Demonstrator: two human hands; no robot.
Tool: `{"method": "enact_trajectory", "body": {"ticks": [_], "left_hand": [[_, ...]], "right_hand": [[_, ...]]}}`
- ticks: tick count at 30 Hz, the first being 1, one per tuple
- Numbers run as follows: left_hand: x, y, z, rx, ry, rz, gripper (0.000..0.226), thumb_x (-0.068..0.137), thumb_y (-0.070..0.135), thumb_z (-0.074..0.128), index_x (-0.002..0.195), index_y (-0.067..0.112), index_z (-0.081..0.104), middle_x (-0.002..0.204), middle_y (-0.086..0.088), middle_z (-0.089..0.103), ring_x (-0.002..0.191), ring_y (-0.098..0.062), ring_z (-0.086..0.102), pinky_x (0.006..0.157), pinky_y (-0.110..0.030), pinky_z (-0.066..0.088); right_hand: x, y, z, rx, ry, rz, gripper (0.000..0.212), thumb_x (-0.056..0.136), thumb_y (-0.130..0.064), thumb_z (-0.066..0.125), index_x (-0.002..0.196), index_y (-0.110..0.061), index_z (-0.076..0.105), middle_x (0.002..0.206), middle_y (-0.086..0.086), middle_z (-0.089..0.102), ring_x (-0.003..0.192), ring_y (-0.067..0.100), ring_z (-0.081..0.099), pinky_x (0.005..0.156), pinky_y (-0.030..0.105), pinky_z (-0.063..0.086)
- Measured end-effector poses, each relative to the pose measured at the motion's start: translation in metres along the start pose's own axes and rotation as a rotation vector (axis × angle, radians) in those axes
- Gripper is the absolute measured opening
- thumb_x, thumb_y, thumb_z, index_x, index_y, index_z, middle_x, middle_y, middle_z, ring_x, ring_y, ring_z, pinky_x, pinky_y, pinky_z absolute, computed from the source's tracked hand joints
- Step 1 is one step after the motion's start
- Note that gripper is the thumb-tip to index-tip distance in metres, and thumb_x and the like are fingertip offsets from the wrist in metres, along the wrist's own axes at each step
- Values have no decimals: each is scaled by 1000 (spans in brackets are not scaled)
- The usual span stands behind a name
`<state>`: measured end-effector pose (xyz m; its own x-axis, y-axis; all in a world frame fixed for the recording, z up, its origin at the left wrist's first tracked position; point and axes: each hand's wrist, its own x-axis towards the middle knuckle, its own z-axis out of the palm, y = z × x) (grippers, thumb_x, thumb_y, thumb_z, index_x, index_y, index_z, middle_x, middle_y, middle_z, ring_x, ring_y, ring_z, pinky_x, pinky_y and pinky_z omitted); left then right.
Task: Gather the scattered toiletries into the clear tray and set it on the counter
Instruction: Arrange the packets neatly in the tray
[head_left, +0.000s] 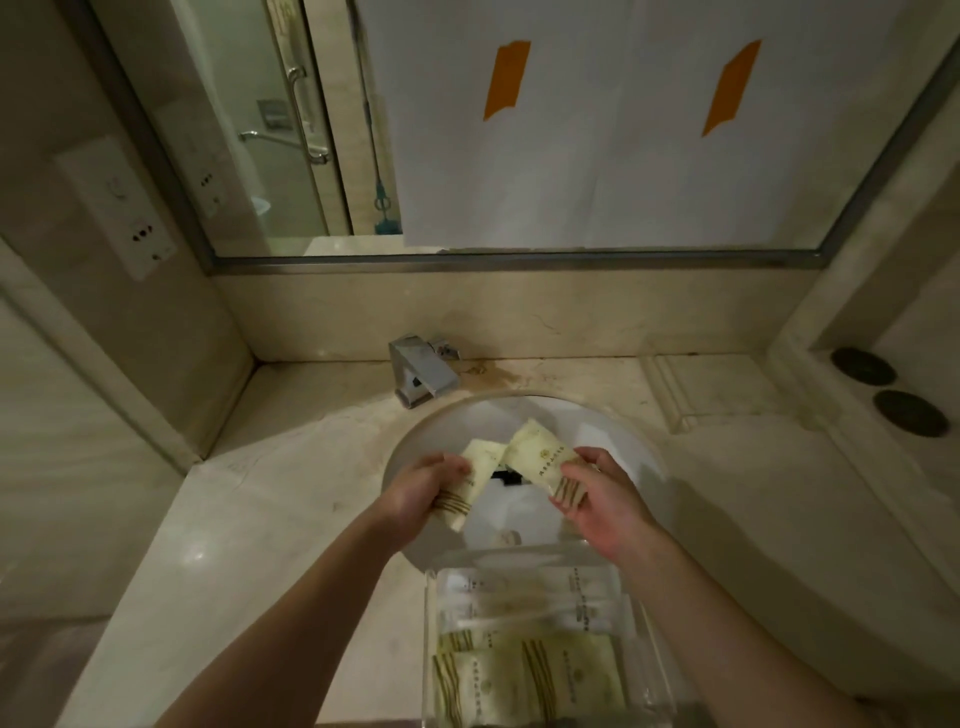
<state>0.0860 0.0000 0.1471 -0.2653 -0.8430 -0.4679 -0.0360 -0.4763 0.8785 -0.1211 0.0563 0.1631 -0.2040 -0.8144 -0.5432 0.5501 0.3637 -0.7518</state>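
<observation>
clear tray (540, 623) sits at the counter's (249, 519) near edge just below both hands, already holding several packets. left hand (421, 488) pinches one cream sachet (470, 486) and right hand (605, 501) another sachet (545, 462), over the sink (623, 447), long axes angled away from the tray.

- Counter (249, 519): pale, faintly veined stone, polished, with a soft glare spot at 8 o'clock.
- Basin (623, 447): smooth, glossy white ceramic.
- Faucet (423, 371) at 11 o'clock of the basin: brushed, satin grey metal.
- Clear tray (644, 623) at 6 o'clock: transparent hard plastic, glossy walls.
- Sachets in the tray (530, 675): cream wrappers with a matt, paper-like look and olive stripes.
- Sachet in the left hand (470, 480) and sachet in the right hand (545, 460): same matt cream wrapper.
- Mirror frame (519, 260): dull metal strip.
- White sheets (597, 156) at 12 o'clock: matt paper, fixed with orange tape (506, 80).
</observation>
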Motion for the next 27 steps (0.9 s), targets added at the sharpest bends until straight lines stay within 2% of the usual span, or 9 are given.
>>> {"method": "enact_trajectory", "body": {"ticks": [2, 5, 10, 13, 15, 17, 20, 24, 27], "left_hand": [[-6, 1, -3, 110, -18, 70, 25, 83, -11, 50, 80, 11, 63, 84, -11, 55, 71, -21, 54, 58, -27, 46], [-14, 6, -4, 198, -69, 130, 32, 81, -17, 54, 86, 14, 54, 88, -11, 52, 73, -21, 56, 58, -26, 49], [-19, 10, -3, 343, -123, 131, 32, 82, -10, 62, 103, 13, 55, 94, -11, 59, 81, -28, 63, 67, -37, 57], [-20, 7, -2, 491, -135, 150, 19, 84, -5, 62, 94, 11, 63, 98, -13, 65, 87, -28, 64, 84, -46, 56], [-22, 1, 1, 573, -141, 141, 16, 85, -2, 62, 91, 12, 63, 101, -17, 66, 88, -27, 65, 85, -44, 56], [-24, -8, 4, 668, -146, 131, 15, 84, 0, 63, 95, 11, 64, 100, -15, 67, 86, -22, 65, 77, -32, 58], [-28, -22, 6, 808, -176, 104, 20, 83, 2, 65, 102, 8, 64, 89, -1, 62, 83, -16, 61, 66, -18, 53], [-31, -45, 9, 989, -260, 40, 24, 80, 4, 68, 103, 11, 65, 92, 1, 60, 91, -17, 59, 83, -27, 54], [-35, -60, 15, 1125, -313, 24, 29, 79, 7, 70, 106, 12, 65, 103, -3, 63, 95, -18, 59, 89, -30, 53]], "right_hand": [[-5, 1, -4, 37, 39, -5, 12, 89, 3, 58, 96, -3, 49, 103, 21, 60, 88, 28, 63, 67, 35, 51], [-12, 4, -12, 54, 63, -20, 15, 89, 4, 58, 98, -2, 48, 106, 23, 60, 90, 30, 63, 67, 37, 56], [-20, 9, -26, -59, 54, -37, 55, 88, 11, 52, 124, -28, 41, 110, 17, 59, 97, 35, 62, 69, 41, 52], [-23, 15, -33, -142, 60, -8, 36, 90, 7, 49, 123, -8, 50, 109, 19, 62, 94, 35, 63, 76, 46, 54], [-25, 22, -39, -142, 82, 11, 29, 91, 0, 52, 119, -6, 55, 109, 19, 65, 96, 34, 64, 87, 49, 53], [-30, 29, -44, -114, 121, 20, 23, 90, -5, 58, 113, -5, 60, 101, 16, 68, 91, 29, 66, 79, 43, 56], [-36, 41, -52, -161, 145, -4, 24, 87, 3, 59, 110, -5, 58, 97, 16, 65, 82, 26, 64, 63, 34, 52], [-51, 58, -63, -361, 129, 9, 43, 84, 12, 57, 115, -18, 49, 105, 10, 54, 81, 23, 60, 58, 33, 52], [-53, 71, -71, -519, 106, 51, 38, 85, 10, 55, 114, -14, 50, 112, 13, 54, 87, 26, 61, 61, 36, 54]]}}
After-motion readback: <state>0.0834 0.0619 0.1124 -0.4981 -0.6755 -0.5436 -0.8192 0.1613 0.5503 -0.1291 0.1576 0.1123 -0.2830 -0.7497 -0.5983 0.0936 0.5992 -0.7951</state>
